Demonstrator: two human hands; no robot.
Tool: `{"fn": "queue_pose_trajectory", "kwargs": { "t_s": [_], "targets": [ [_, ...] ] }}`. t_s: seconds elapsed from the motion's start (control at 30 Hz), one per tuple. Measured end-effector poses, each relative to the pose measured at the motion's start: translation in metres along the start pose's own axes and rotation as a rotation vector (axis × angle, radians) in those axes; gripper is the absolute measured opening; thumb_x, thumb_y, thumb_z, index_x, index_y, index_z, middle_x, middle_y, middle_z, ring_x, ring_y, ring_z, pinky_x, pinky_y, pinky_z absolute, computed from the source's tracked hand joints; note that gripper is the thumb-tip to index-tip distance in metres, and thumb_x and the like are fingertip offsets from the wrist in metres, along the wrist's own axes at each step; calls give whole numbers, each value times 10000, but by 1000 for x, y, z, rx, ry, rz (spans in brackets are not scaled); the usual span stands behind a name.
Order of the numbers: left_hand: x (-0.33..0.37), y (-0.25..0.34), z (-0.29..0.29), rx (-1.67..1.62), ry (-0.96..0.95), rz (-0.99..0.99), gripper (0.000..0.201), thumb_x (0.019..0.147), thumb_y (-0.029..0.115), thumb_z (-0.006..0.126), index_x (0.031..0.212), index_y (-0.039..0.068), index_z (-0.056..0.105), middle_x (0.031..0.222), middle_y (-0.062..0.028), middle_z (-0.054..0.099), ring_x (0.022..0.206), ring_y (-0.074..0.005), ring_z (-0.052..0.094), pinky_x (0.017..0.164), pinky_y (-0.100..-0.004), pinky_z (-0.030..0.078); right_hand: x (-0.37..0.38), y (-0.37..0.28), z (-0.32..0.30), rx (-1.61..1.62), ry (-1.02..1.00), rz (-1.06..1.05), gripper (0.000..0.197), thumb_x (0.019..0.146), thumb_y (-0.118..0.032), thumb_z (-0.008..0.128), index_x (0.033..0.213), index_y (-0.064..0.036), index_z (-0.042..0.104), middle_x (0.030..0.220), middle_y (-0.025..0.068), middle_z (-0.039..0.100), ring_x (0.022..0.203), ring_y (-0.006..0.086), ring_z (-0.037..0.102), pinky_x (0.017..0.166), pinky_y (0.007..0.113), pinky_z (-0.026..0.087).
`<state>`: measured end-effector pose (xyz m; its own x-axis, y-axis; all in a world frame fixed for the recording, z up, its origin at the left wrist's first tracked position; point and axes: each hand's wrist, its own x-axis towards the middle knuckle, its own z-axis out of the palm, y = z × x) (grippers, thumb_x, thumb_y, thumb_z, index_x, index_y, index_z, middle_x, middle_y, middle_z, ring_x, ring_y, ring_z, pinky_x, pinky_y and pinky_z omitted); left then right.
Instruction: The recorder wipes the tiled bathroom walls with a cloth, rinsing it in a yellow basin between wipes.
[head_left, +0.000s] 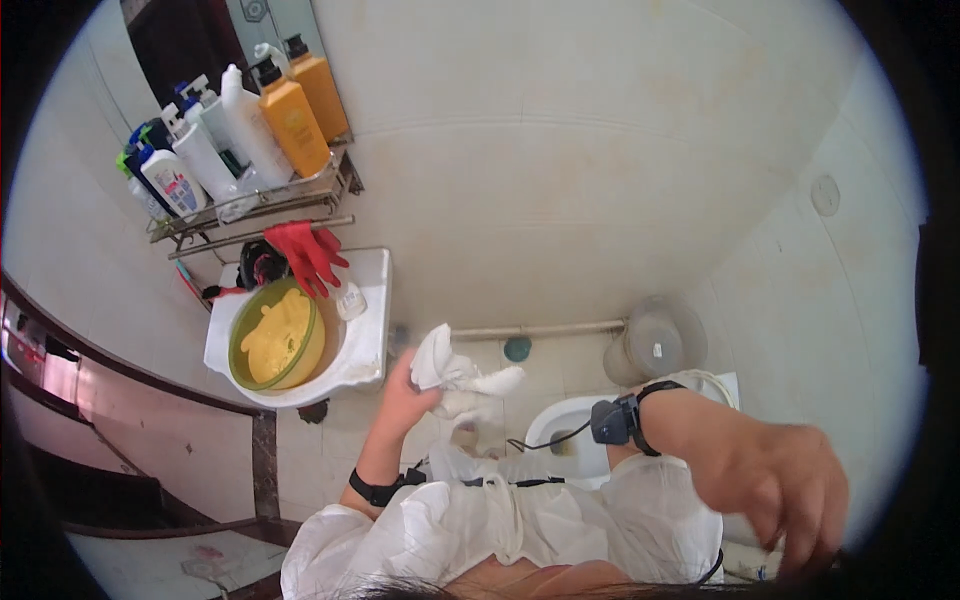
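Observation:
A crumpled white cloth [437, 362] is gripped in my left hand [402, 398], its loose end trailing to the right over the tiled floor. My right hand [785, 485] is raised at the far right, close to the camera. Its fingers are bent downward with a gap between them, and nothing shows in them. Below and left of it is the white toilet bowl [595, 440], partly hidden by my right forearm and my white clothing. A dark device [617, 421] on a strap sits on my right wrist, with a black cable running from it.
At the left, a white sink [372, 300] holds a green basin [240, 345] with yellow contents. Red rubber gloves [310, 255] hang over its back edge, beneath a rack [270, 205] of bottles. A translucent bucket [668, 335] stands against the wall beyond the toilet.

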<state>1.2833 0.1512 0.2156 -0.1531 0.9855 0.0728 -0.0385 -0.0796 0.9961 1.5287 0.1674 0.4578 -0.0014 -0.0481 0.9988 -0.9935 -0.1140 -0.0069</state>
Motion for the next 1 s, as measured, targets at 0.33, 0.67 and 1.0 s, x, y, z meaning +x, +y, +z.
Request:
{"fn": "queue_pose_trajectory", "kwargs": {
  "t_s": [0.33,0.67,1.0],
  "targets": [
    [13,-15,-19,-83,185,-3,383,596,-35,550,961,30,453,848,-2,492,793,-83,481,696,-221,399,-19,58,-48,-631,-47,474,125,738,33,462,769,-20,570,855,229,566,638,244,528,512,324,374],
    [28,3,-35,-144,285,2,368,592,-56,541,938,34,451,851,-10,503,806,-92,495,715,-224,399,-12,143,-49,137,-154,523,434,633,0,341,1052,23,452,1121,195,355,1005,300,356,842,373,254],
    [41,7,-35,-140,281,-41,343,616,-45,540,939,29,453,853,-8,498,809,-87,490,721,-228,399,-49,148,-63,358,-285,689,451,600,32,376,1047,15,433,1060,156,378,1003,291,363,903,387,188]
  ]
}}
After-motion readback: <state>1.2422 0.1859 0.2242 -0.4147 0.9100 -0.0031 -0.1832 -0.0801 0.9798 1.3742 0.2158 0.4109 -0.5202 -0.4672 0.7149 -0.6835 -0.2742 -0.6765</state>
